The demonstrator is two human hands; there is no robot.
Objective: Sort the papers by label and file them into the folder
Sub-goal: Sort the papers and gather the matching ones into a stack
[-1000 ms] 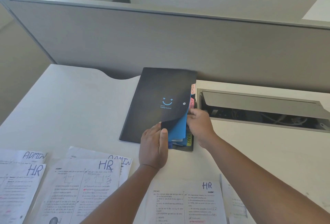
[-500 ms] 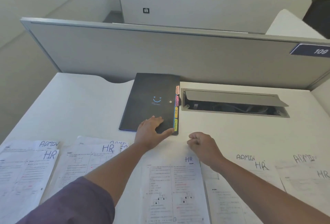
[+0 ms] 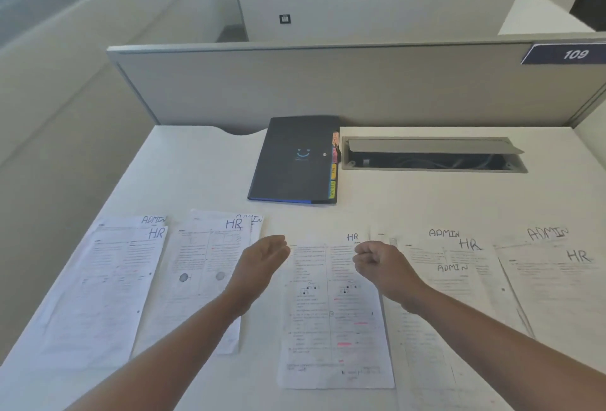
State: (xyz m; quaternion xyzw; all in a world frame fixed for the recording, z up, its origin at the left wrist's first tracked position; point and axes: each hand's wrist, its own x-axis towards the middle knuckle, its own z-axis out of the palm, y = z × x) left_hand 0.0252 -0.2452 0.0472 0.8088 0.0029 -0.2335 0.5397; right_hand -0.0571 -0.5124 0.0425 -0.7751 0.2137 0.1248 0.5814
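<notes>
A: Where is the folder [image 3: 295,161]?
B: Closed, at the far middle of the surface [image 3: 203,174], coloured tabs along its right edge.
A: And the papers [image 3: 334,312]?
B: Spread along the near side, labelled HR and ADMIN, none filed as far as I can see.
A: Hands?
B: Left hand [image 3: 262,263] relaxed, empty; right hand [image 3: 380,266] curled into an empty fist.

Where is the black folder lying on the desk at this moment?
In the head view, the black folder lies closed at the back centre of the desk, against the partition and left of the open cable tray.
</notes>
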